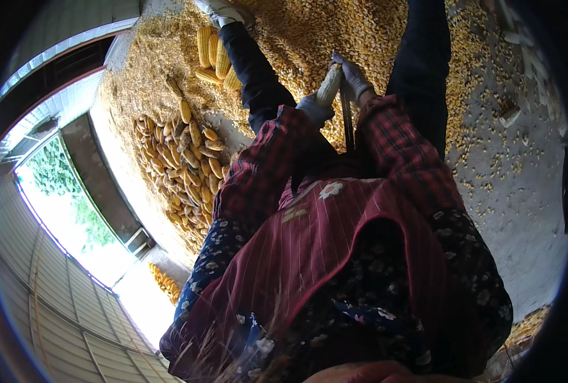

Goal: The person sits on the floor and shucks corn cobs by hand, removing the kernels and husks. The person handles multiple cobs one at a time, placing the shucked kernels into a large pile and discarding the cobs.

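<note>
A pale corn cob point(330, 85), largely bare of kernels, slants between my two gloved hands. My left hand point(314, 109) is wrapped around its near, lower end. My right hand point(354, 77) closes on the far end, where a few yellow kernels show. Just below my right hand, a narrow dark bar point(347, 122) runs down towards my lap; what it belongs to is hidden. Beneath both hands spreads a thick layer of loose corn kernels point(293, 43), between my outstretched legs.
Several yellow ears of corn point(221, 60) lie beside my left leg. A larger heap of ears point(188, 167) covers the floor further left. Stripped cobs point(535, 72) lie at the far right, near kernels scattered on the concrete floor point(513, 206). A bright doorway point(80, 206) opens at left.
</note>
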`<action>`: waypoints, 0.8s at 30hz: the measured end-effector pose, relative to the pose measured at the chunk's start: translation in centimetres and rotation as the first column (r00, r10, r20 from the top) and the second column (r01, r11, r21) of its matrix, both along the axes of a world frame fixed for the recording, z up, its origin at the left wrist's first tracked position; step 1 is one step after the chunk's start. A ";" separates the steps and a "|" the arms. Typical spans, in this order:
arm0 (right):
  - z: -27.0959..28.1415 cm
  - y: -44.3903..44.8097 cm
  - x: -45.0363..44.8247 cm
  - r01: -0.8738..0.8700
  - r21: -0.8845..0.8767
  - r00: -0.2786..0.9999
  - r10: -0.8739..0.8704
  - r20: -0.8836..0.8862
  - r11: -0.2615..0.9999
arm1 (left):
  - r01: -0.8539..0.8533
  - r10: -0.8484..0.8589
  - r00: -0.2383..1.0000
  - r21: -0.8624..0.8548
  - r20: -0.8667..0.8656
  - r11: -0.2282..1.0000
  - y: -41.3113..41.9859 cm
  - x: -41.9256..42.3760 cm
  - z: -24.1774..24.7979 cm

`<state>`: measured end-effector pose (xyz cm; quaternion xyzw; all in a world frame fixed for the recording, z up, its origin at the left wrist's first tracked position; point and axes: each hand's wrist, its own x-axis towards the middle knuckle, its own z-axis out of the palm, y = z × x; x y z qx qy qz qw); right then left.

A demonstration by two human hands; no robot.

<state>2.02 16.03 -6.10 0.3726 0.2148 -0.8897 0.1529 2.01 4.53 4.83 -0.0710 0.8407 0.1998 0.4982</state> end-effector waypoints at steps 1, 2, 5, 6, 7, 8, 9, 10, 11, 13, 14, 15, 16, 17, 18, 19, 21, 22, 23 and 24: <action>0.1 0.2 -0.1 0.003 -0.048 1.000 -0.004 -0.012 0.999 | -0.031 0.035 0.996 0.049 -0.086 0.998 -0.6 0.3 -0.9; 0.2 0.2 -0.2 0.002 -0.014 1.000 -0.002 -0.027 1.000 | -0.057 0.073 0.983 0.101 -0.170 0.993 -1.2 0.3 -1.9; 0.2 -0.2 0.0 -0.005 0.087 1.000 0.006 -0.020 0.996 | -0.125 0.134 0.980 0.069 -0.145 0.990 -2.1 -0.6 -3.9; 0.1 -0.1 0.1 -0.012 0.125 1.000 0.011 0.010 0.992 | -0.065 0.070 0.986 0.037 -0.153 0.997 -1.8 -0.7 -4.2; 0.9 -0.2 0.1 -0.032 0.156 0.999 0.026 0.040 0.987 | -0.015 0.015 0.987 -0.001 -0.160 1.000 -1.5 -0.7 -4.1; 1.6 0.0 0.3 -0.115 0.172 0.992 0.104 0.071 0.978 | 0.034 -0.040 0.985 -0.040 -0.165 0.999 -1.2 -0.8 -3.9; 1.5 0.0 0.3 -0.145 0.243 0.988 0.126 0.089 0.959 | 0.089 -0.101 0.980 -0.077 -0.170 0.993 -0.6 -0.9 -3.5; 1.3 0.0 0.1 -0.175 0.312 0.983 0.148 0.109 0.934 | 0.143 -0.161 0.972 -0.115 -0.173 0.983 -0.1 -0.9 -3.1; 1.2 0.0 -0.1 -0.206 0.378 0.977 0.169 0.130 0.903 | 0.178 -0.208 0.951 -0.143 -0.230 0.974 -0.2 -0.5 -3.5; 1.2 0.1 -0.2 -0.291 0.506 0.957 0.238 0.168 0.812 | 0.175 -0.200 0.943 -0.117 -0.264 0.978 -0.1 0.1 -3.0; 1.2 0.1 -0.1 -0.297 0.553 0.955 0.244 0.168 0.779 | 0.138 -0.148 0.959 -0.059 -0.242 0.989 -0.4 0.4 -2.6; 1.1 -0.1 0.0 -0.300 0.596 0.954 0.249 0.168 0.745 | 0.100 -0.099 0.971 -0.004 -0.217 0.995 -0.5 0.7 -1.3; 1.0 -0.3 -0.2 -0.123 0.359 0.992 0.099 0.085 0.925 | -0.122 0.124 0.992 0.098 -0.005 0.988 -0.3 0.9 0.5; 0.9 -0.4 -0.3 0.070 0.079 0.996 -0.074 0.050 0.994 | -0.152 0.156 0.987 0.095 -0.031 0.984 -1.0 1.2 -1.2; 0.9 -0.2 -0.1 0.070 0.023 0.997 -0.070 0.018 0.997 | -0.126 0.129 0.991 0.073 -0.034 0.989 -0.8 1.0 -0.8; 0.9 0.1 0.1 0.068 -0.032 0.998 -0.068 -0.013 0.997 | -0.100 0.102 0.994 0.051 -0.036 0.994 -0.5 0.8 -0.4; 0.8 0.1 -0.3 0.014 -0.036 1.000 -0.014 0.014 0.999 | -0.008 0.023 0.987 0.098 -0.158 0.995 -0.8 0.6 -0.5; 0.6 -0.1 -0.4 -0.015 -0.042 1.000 0.016 0.025 0.999 | 0.038 -0.012 0.975 0.114 -0.220 0.993 -1.2 0.5 -0.7; 0.4 -0.3 -0.2 -0.006 0.027 1.000 0.006 -0.003 1.000 | 0.255 -0.261 0.886 -0.066 -0.384 0.965 -2.3 0.0 -2.4; 1.1 -0.1 -0.1 0.002 0.033 1.000 -0.003 0.009 0.999 | 0.291 -0.339 0.878 -0.184 -0.339 0.939 -2.0 -0.7 -1.6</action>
